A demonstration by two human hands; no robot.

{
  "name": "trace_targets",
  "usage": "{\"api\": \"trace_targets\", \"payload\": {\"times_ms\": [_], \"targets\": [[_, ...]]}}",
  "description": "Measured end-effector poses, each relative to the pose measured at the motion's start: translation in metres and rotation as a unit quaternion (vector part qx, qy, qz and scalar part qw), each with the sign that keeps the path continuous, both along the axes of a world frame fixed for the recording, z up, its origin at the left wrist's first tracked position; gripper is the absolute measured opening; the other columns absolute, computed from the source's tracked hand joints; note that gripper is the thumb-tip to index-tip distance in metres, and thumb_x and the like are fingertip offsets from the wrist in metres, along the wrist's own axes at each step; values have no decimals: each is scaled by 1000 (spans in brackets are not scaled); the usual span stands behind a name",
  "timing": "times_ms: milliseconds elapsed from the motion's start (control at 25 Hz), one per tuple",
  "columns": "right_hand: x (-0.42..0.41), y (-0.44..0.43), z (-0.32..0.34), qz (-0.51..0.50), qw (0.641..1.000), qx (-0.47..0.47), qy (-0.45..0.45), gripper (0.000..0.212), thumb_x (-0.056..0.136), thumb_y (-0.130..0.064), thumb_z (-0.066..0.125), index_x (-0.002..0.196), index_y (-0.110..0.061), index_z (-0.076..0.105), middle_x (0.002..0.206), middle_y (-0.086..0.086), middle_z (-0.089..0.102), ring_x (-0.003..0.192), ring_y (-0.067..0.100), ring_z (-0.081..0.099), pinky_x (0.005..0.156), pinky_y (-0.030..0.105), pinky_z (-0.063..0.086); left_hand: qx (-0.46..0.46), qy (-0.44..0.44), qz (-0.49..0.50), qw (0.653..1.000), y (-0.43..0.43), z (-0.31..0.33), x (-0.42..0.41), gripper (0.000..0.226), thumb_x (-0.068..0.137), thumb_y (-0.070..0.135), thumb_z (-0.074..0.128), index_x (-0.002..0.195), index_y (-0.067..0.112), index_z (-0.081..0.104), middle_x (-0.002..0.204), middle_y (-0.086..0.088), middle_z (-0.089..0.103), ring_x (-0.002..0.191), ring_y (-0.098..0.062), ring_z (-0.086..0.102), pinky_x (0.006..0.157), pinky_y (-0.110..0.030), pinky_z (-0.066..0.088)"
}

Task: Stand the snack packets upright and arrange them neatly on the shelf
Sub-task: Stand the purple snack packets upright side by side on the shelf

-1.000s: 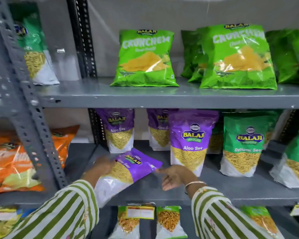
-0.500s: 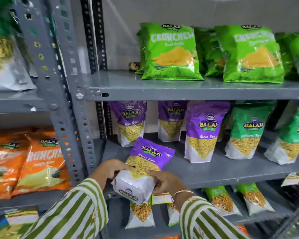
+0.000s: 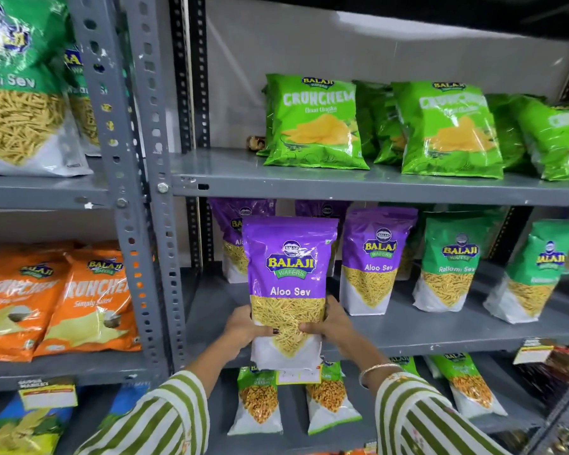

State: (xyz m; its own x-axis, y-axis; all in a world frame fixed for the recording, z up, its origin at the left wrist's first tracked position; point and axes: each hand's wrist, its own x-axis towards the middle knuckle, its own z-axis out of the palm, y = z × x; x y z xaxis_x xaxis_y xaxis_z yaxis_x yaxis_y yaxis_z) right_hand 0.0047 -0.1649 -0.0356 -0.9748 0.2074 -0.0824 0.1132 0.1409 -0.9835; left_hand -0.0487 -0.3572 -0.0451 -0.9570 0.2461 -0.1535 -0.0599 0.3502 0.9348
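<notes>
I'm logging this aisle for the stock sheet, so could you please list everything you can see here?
Held Aloo Sev packet: one, purple, upright in both hands at the middle shelf's front.
Other Aloo Sev packets: three visible, purple, standing on the middle shelf.
Ratlami Sev packets: at least two, green, right on the same shelf.
Crunchem packets: several, light green, top shelf.
Orange Crunchem packets: at least two, left bay.
Small packets: several, green-topped, bottom shelf.
Price tags: several, yellow and white, shelf edges.
Left hand, right hand: gripping the held packet's lower sides; striped sleeves.
</notes>
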Motion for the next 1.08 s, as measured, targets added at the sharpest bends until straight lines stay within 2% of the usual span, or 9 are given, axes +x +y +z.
{"api": "trace_targets", "payload": {"times_ms": [40,160,240,400,520,680,840,960,1080], "targets": [[3,6,0,-5,999,26,18,63,60,12,78,108,-7,42,106,12,59,94,22,59,70,19,56,-21,30,18,999,6,0,5,43,59,6,83,98,7,64,108,-14,70,102,-26,64,82,-32,48],[9,16,2,-16,997,66,38,76,54,7,84,118,-4,43,114,17,62,109,27,59,92,40,51,-52,71,55,995,23,0,16,52,56,10,85,101,4,61,109,-15,69,103,-26,63,79,-32,48],[9,22,4,-17,996,77,37,90,48,-1,87,126,-6,41,119,16,63,114,29,58,98,46,48,-54,82,65,993,32,3,18,52,58,9,84,103,1,60,110,-17,68,102,-27,63,79,-31,47],[3,31,14,-14,996,80,35,85,56,7,83,129,-7,41,114,11,62,112,25,57,91,35,47,-29,96,78,992,43,12,15,50,60,1,81,105,-1,59,112,-18,68,98,-21,62,80,-30,49],[-7,33,19,-23,995,90,40,89,54,8,83,130,-7,39,119,14,62,113,27,57,99,43,47,-17,103,83,991,48,16,10,47,63,-2,79,105,-3,59,112,-19,68,91,-14,56,76,-24,42],[-34,35,21,-24,993,105,38,89,51,5,85,127,-6,41,121,16,62,115,30,56,101,51,46,2,114,85,990,50,18,-9,50,63,-2,78,108,-2,58,112,-18,67,98,-21,61,77,-25,42],[-69,33,14,-39,991,121,39,85,53,5,84,126,-6,43,117,13,64,112,25,57,100,44,46,1,119,86,989,50,10,-48,63,61,0,80,118,1,53,116,-17,64,110,-28,60,86,-31,48],[-100,32,5,-35,989,134,44,87,52,6,84,127,-5,42,119,16,63,105,20,56,95,39,47,6,121,105,987,52,4,-73,61,61,-5,79,116,-3,54,105,-8,62,99,-17,57,67,-17,43],[-119,31,-8,-23,987,157,38,89,57,5,82,133,-4,37,121,16,63,101,18,54,84,29,44,-18,131,115,985,52,-8,-91,59,61,-3,79,114,-2,55,103,-9,62,95,-16,54,72,-21,37]]}}
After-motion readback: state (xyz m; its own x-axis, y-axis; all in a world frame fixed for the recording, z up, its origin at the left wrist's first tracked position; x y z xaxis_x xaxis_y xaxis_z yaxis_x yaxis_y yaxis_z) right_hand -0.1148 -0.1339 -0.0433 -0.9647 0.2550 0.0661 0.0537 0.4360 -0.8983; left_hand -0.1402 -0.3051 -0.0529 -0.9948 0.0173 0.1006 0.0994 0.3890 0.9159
